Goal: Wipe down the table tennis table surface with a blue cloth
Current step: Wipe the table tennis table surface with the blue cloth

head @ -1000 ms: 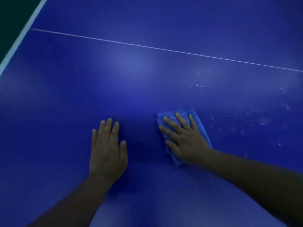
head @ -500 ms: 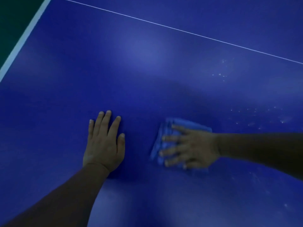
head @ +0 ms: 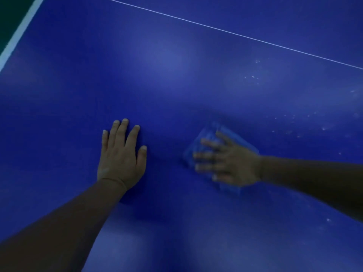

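The table (head: 176, 79) under you is smooth, glossy blue. Your left hand (head: 120, 156) lies flat on it, fingers straight. Just right of that hand, your blurred right hand (head: 229, 163) presses spread fingers on the folded, soft blue cloth (head: 208, 136) — pale specks (head: 290, 118) beyond.

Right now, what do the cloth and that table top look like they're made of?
Blue cloth: soft, folded fabric, possibly microfibre; it bunches under the right hand, though blurred. Table tennis table: hard, smooth painted board, likely; faint sheen, crisp white line.
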`<action>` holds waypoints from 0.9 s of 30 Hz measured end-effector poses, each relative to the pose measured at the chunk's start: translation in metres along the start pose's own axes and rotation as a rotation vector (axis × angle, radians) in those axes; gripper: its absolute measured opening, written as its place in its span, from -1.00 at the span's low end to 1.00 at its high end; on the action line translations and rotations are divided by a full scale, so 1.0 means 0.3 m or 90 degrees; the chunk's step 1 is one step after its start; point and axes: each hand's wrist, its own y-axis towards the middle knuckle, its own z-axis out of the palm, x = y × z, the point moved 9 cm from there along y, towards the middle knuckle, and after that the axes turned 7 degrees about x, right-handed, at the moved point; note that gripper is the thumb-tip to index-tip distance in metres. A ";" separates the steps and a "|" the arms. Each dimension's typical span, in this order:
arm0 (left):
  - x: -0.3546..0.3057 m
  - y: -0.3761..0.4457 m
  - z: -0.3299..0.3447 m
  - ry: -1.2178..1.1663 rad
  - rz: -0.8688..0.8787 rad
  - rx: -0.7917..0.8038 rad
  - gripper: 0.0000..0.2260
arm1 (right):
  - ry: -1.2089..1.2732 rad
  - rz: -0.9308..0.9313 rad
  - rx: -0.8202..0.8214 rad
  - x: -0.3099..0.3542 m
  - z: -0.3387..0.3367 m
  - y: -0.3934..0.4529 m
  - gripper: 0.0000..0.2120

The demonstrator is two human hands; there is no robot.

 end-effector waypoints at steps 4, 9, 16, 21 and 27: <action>-0.074 0.039 -0.035 -0.034 -0.009 -0.035 -0.39 | 0.126 0.557 -0.044 -0.596 -0.040 -0.027 -0.37; -0.256 0.237 -0.013 -0.060 0.014 -0.049 -0.41 | 0.124 0.402 -0.067 -0.369 -0.045 0.125 -0.45; -0.276 0.294 0.046 -0.013 -0.018 -0.021 -0.42 | 0.190 0.617 -0.043 -0.781 0.019 -0.047 -0.34; -0.268 0.307 0.054 -0.007 -0.022 -0.014 -0.39 | 0.138 0.396 -0.054 -0.544 -0.020 0.173 -0.46; -0.268 0.303 0.055 -0.003 -0.020 -0.012 -0.41 | 0.224 0.746 -0.033 -0.856 0.046 -0.070 -0.36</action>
